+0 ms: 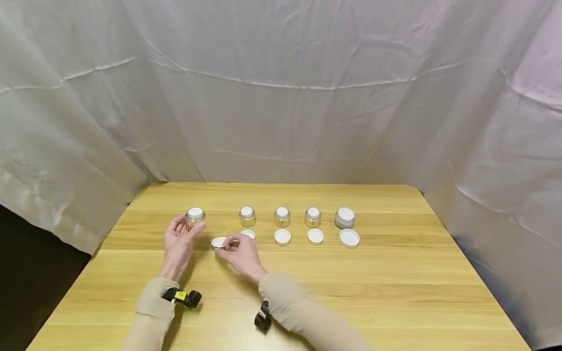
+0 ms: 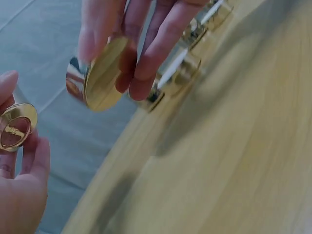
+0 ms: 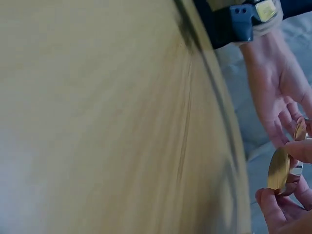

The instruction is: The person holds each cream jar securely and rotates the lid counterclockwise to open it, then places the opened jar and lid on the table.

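Note:
My left hand (image 1: 177, 243) grips a small gold jar (image 1: 195, 214) with a white disc in its mouth, over the left part of the table. In the left wrist view the round gold base of that jar (image 2: 17, 127) faces the camera. Closer to me and a little to the right, my right hand (image 1: 244, 254) pinches a round lid (image 1: 218, 242) by its edge, white inside up. The right wrist view shows the lid's shiny gold top (image 3: 279, 169), with the jar partly hidden just beyond it. Jar and lid are apart in the head view.
Right of the left hand, a row of jars includes a gold one (image 1: 247, 217) and a wider greyish one (image 1: 344, 218) at the end. White-lined lids lie before them, one (image 1: 248, 233) partly behind my right hand, another (image 1: 349, 238) far right. A grey curtain (image 1: 281, 122) hangs behind the wooden table (image 1: 373, 292).

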`<state>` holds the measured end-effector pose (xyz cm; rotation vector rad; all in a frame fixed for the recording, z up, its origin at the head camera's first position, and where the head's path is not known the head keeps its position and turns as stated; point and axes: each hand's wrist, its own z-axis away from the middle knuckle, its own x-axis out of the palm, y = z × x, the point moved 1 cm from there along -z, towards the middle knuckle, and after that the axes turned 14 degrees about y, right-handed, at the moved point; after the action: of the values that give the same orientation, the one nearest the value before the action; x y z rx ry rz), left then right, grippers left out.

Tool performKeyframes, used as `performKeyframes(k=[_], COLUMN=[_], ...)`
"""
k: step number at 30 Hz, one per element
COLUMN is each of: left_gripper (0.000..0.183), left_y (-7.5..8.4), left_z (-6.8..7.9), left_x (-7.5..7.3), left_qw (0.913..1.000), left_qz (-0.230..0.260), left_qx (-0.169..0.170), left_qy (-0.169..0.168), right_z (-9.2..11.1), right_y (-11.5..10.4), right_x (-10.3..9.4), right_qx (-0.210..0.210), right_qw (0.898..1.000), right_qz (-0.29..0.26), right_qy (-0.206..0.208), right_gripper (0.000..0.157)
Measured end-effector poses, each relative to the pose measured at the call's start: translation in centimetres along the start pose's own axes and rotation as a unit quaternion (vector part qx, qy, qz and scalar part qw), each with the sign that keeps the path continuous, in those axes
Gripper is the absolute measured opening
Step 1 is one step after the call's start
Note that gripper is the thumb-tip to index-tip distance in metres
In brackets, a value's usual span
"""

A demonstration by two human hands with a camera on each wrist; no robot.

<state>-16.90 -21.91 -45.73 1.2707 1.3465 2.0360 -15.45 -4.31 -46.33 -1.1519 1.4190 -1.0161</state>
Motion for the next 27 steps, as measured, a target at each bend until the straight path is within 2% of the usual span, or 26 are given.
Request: performKeyframes(k=[3,8,14,18,20,23,27], left_gripper=[0.051,0.050,0.048,0.046,0.046,0.046,0.047], left_y=[0.0,-0.1,-0.2,-0.3,-0.3,-0.3,-0.3], left_z=[-0.5,-1.2,-1.5,-1.6,-1.7,-1.9,-2.0], left_x=[-0.7,-1.5,-1.9,-2.0,-2.1,-2.2,-2.3], left_qw=[0.9997,0.9988,0.9978,0.9965,0.9957,0.9948,0.9949], left_qz=[-0.018,-0.033,-0.051,-0.069,-0.077,-0.086,-0.088], left_qx=[0.005,0.013,0.011,0.003,-0.003,-0.007,-0.009], left_qy=[0.016,0.035,0.042,0.047,0.051,0.054,0.049], right_z=[-0.4,-0.7,-1.0,-1.2,-1.3,-1.4,-1.4], right_y=[-0.1,0.1,0.5,0.8,0.8,0.9,0.9], right_x=[1.3,3.0,4.1,4.4,4.4,4.3,4.0], right_qx=[-0.025,-0.074,-0.148,-0.186,-0.184,-0.159,-0.121], right_qw=[0.996,0.978,0.944,0.926,0.924,0.926,0.936], right_qz=[0.084,0.197,0.294,0.328,0.334,0.333,0.307], right_qy=[0.004,-0.002,0.009,-0.005,-0.029,-0.078,-0.121], right_gripper=[0.016,0.016,0.017,0.020,0.026,0.042,0.063])
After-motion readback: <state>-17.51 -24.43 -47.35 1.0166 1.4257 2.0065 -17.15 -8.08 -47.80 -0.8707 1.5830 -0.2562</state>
